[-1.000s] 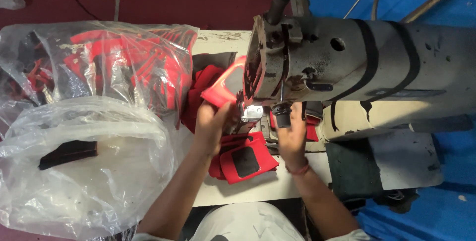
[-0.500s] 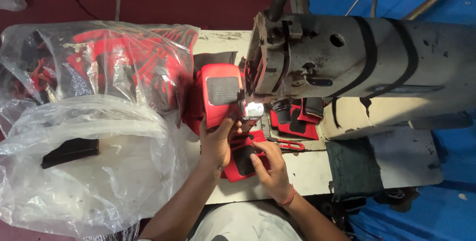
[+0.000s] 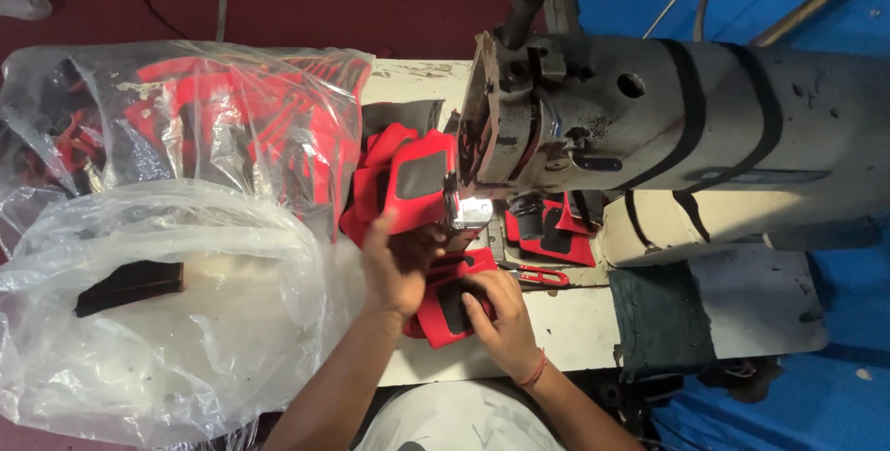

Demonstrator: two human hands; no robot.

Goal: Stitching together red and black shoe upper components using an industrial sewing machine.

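My left hand (image 3: 397, 264) grips a red fabric piece with a grey-black patch (image 3: 417, 182), held up against the head of a worn grey sewing machine (image 3: 649, 117). My right hand (image 3: 493, 314) presses on another red piece with a black patch (image 3: 447, 319) lying on the white table (image 3: 575, 330) just in front of me. More red and black pieces (image 3: 554, 240) lie under the machine's needle area, behind my right hand.
A clear plastic bag full of red pieces (image 3: 185, 127) sits at the left. A second clear bag (image 3: 158, 321) in front of it holds a black piece (image 3: 125, 286). Red-handled snips (image 3: 542, 276) lie on the table. Dark cloth (image 3: 663, 321) hangs at the right.
My right hand left the needle area and came down onto the red piece on the table. The piece in my left hand was turned patch side up and shifted toward the machine.
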